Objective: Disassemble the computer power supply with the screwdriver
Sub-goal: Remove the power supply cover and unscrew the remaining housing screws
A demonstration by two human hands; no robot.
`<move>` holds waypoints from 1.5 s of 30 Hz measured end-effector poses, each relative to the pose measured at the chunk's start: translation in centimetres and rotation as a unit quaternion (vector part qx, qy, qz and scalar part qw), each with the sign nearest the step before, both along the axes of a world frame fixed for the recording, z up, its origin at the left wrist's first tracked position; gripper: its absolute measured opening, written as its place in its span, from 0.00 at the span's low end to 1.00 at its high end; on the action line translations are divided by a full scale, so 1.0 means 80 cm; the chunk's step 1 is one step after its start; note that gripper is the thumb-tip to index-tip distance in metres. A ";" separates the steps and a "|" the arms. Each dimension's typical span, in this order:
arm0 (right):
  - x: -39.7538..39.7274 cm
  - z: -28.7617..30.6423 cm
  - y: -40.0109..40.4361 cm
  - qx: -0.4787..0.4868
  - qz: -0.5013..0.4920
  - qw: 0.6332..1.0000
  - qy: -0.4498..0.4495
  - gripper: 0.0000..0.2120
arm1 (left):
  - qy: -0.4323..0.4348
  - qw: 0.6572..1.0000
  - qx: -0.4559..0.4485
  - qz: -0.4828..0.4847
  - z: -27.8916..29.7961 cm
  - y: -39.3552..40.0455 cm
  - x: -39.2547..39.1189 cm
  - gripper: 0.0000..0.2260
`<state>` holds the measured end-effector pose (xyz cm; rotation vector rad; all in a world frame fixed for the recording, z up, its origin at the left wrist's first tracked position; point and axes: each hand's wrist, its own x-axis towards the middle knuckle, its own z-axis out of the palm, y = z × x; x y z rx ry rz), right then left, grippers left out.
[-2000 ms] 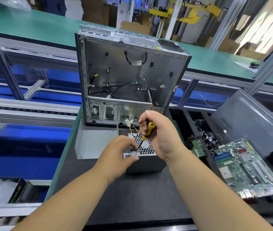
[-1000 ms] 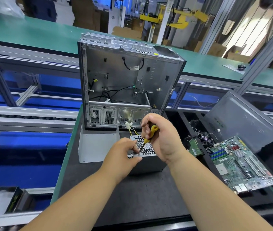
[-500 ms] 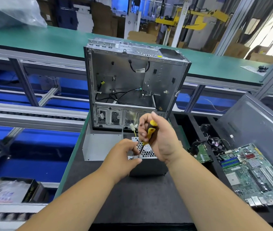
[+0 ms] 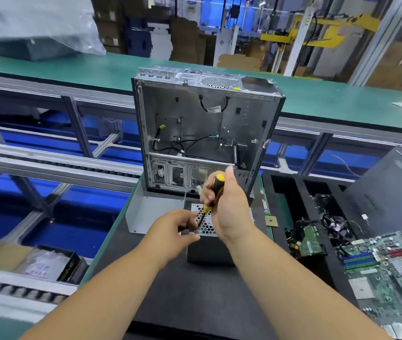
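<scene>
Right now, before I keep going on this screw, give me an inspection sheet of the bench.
Surface: dark mat on a green-edged bench.
Job's things: power supply stands on the mat, perforated grille up; screwdriver tip is at the grille's near-left corner.
Clutter: open computer case behind; grey metal panel to its left; motherboard and a smaller green board on the right; dark cover panel leaning far right.
Grippers: left hand pinches at that corner; right hand grips the screwdriver handle.
Cables: black wires loose inside the case; a tangle by the boards.
Surroundings: conveyor rails left, green table beyond.
</scene>
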<state>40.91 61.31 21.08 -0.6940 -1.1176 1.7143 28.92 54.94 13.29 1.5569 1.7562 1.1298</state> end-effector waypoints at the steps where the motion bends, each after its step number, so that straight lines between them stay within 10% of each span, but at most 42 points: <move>1: 0.001 -0.002 0.001 0.005 0.015 1.000 0.006 0.28 | 0.009 1.000 -0.008 0.003 0.000 -0.001 0.001 0.18; 9: 0.003 0.004 0.001 0.054 0.123 0.991 -0.019 0.12 | 0.005 0.999 -0.031 0.030 0.001 -0.003 0.007 0.11; 28: -0.011 0.009 -0.004 -0.014 0.022 1.000 0.012 0.25 | -0.037 0.999 -0.007 -0.035 -0.003 0.005 -0.008 0.16; 34: -0.008 0.009 -0.010 0.004 -0.006 1.000 -0.007 0.14 | 0.011 1.000 -0.014 -0.025 0.000 -0.003 -0.009 0.23; 45: 0.002 0.010 -0.013 0.016 -0.036 0.999 -0.023 0.14 | -0.240 0.942 -0.235 0.016 0.008 0.005 -0.013 0.07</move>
